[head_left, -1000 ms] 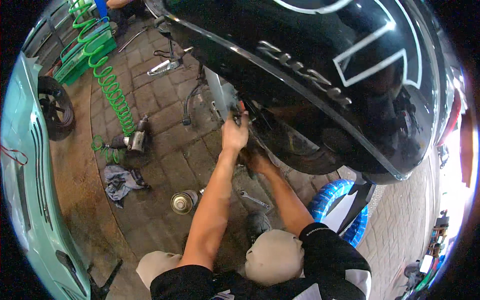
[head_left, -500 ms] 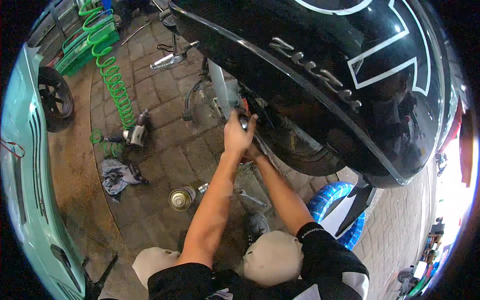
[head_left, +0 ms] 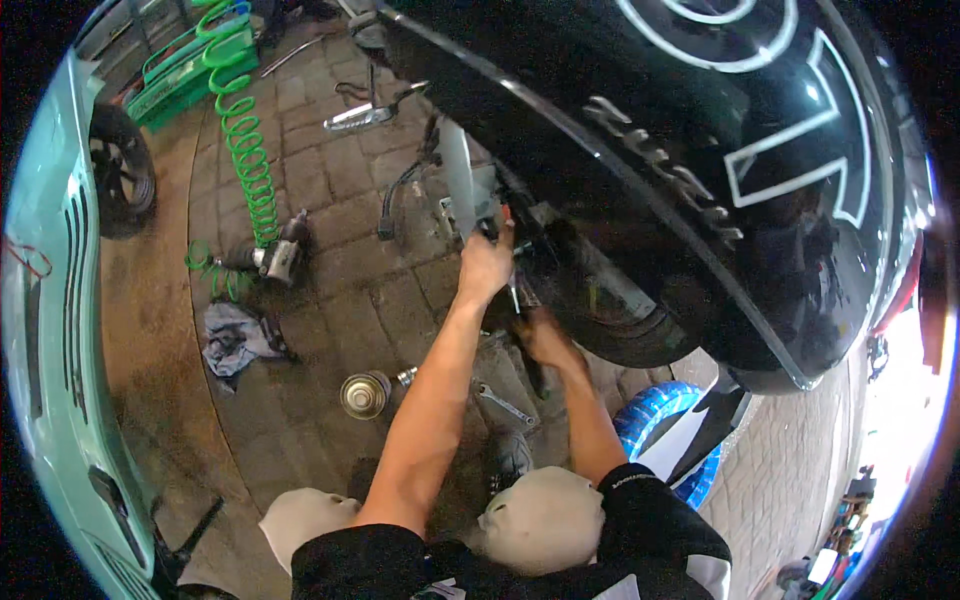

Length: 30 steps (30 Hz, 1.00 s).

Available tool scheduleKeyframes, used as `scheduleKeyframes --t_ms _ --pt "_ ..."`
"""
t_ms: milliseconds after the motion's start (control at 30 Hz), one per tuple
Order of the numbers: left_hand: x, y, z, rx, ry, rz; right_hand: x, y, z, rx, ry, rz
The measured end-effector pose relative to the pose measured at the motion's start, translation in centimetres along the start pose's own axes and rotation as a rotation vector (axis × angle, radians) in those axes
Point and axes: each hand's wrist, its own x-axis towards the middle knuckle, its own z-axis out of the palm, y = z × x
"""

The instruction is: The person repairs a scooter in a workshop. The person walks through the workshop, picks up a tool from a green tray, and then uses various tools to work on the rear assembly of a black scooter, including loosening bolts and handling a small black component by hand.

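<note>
Beside the rear underside of a black motorcycle [head_left: 640, 190], my left hand [head_left: 486, 264] is closed around something dark at the lower end of a silvery flat metal part [head_left: 457, 180]. What it grips is mostly hidden. My right hand [head_left: 550, 340] is lower and to the right, near the rear wheel [head_left: 645, 335]. Its fingers are curled at the lower end of a slim silver tool [head_left: 516, 296], whose kind is too small to tell. A combination wrench [head_left: 506, 404] lies on the paving below, between my forearms.
Left of my arm stand a spray can [head_left: 364, 396], a grey rag [head_left: 238, 340] and an air impact wrench [head_left: 284, 262] on a coiled green hose [head_left: 250, 165]. A blue-wrapped tyre [head_left: 640, 410] is at right. A mint-green scooter [head_left: 75, 330] borders the left; a green toolbox [head_left: 195, 75] lies behind.
My right hand has come away from my left, moving down and to the right, and a slim silver tool now shows between them. The whole view has shifted slightly.
</note>
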Motion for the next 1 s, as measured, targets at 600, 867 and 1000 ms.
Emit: scheduleKeyframes --t_ms 600,867,1000 --pt "-2.2 0.3 0.1 0.136 0.149 0.338 9.5 0.7 5.2 0.937 0.257 -0.357" --pt "0.0 -0.2 0.2 -0.125 -0.014 -0.018 0.9 1.6 1.9 0.084 0.154 -0.008" --pt "0.2 -0.5 0.4 -0.037 0.096 0.095 2.6 3.4 2.1 -0.322 0.005 -0.155"
